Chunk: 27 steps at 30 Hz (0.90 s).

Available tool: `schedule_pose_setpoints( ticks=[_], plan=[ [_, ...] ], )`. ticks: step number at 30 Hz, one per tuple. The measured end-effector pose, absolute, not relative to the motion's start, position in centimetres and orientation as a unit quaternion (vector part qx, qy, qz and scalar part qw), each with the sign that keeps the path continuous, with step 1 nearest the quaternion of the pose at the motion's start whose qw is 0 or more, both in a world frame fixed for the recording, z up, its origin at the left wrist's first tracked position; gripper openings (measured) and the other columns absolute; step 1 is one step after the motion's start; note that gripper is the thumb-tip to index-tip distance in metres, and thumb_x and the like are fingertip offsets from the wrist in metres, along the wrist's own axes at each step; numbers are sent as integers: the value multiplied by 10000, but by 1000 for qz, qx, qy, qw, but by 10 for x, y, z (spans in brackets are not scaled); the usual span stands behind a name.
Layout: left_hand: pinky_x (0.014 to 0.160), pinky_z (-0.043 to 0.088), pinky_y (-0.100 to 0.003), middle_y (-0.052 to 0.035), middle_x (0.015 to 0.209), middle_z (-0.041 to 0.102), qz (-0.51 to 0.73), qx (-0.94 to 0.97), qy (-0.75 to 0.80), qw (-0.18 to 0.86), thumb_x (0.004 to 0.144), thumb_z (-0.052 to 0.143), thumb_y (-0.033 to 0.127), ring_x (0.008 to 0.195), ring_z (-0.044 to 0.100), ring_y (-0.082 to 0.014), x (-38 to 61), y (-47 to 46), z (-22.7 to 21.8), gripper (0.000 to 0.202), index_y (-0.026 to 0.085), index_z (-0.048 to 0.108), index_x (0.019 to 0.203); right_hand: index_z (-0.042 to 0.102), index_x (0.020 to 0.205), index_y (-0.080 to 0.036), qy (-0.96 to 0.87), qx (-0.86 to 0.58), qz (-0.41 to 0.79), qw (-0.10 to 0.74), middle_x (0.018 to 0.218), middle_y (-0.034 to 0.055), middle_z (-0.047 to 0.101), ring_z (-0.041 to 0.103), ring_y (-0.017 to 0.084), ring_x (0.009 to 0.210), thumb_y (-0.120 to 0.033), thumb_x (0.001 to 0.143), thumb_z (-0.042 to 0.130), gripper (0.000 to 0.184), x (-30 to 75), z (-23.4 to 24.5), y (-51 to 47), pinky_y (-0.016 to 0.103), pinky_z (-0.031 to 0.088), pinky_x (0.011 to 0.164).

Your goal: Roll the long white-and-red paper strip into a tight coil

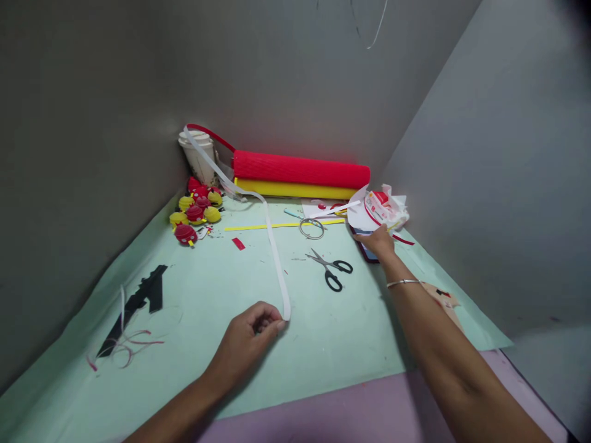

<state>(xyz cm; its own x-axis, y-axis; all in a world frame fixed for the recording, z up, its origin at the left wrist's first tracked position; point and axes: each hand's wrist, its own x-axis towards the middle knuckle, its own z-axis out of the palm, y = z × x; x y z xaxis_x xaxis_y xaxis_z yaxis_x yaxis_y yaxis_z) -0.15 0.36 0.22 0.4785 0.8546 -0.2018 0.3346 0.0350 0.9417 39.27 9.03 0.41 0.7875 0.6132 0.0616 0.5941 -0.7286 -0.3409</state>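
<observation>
My left hand [252, 338] is closed in a pinch on the near end of a long white paper strip [276, 258]. The strip runs back across the green sheet and up to a white bucket [201, 157] in the far left corner. At the right, my right hand [377, 242] reaches over a phone [370, 253], its visible fingers stretched out and apart beside a white paper piece [357, 216]. Its far fingertips are hard to make out. Black-handled scissors [330, 267] lie partly open between the hands.
Red [300, 169] and yellow corrugated rolls [295, 188] lie along the back wall. Small red and yellow paper figures [194, 213] cluster at left, behind black scraps [138, 301]. A wire ring [311, 229], a yellow strip [247, 227] and a white packet [388, 206] lie farther back.
</observation>
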Motion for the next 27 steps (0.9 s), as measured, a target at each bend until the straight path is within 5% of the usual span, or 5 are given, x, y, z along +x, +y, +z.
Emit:
schedule_pose_setpoints(
  ticks=[7,10,14,27],
  plan=[
    [631,366,-260,6,732,553,248,657,442,558,823,606,415,688,483,-148,-2,2,-1,224,192,613,822,214,1472,-74,-375,-913,4,159,1260,268,565,517,420,1204,-601,703,687,1045,349,26,51,538,413,962],
    [639,380,-256,7,732,556,261,655,429,564,817,619,406,693,498,-146,-1,1,-2,219,188,611,834,470,1338,-123,-560,-781,-72,267,1149,186,634,581,333,1103,-447,823,623,628,293,30,14,471,437,951],
    [624,384,-250,3,737,571,270,648,431,566,815,621,409,682,503,-139,0,0,-3,232,179,604,833,645,1078,-190,-725,-586,98,350,916,62,663,625,163,761,-250,878,549,230,214,24,-33,297,510,758],
    [644,402,-253,4,743,570,272,635,423,586,818,630,360,700,501,-129,1,-1,-2,190,174,620,858,670,900,-208,-593,-604,309,434,780,11,706,628,136,659,-244,845,583,109,169,-13,-60,245,503,610]
  ],
)
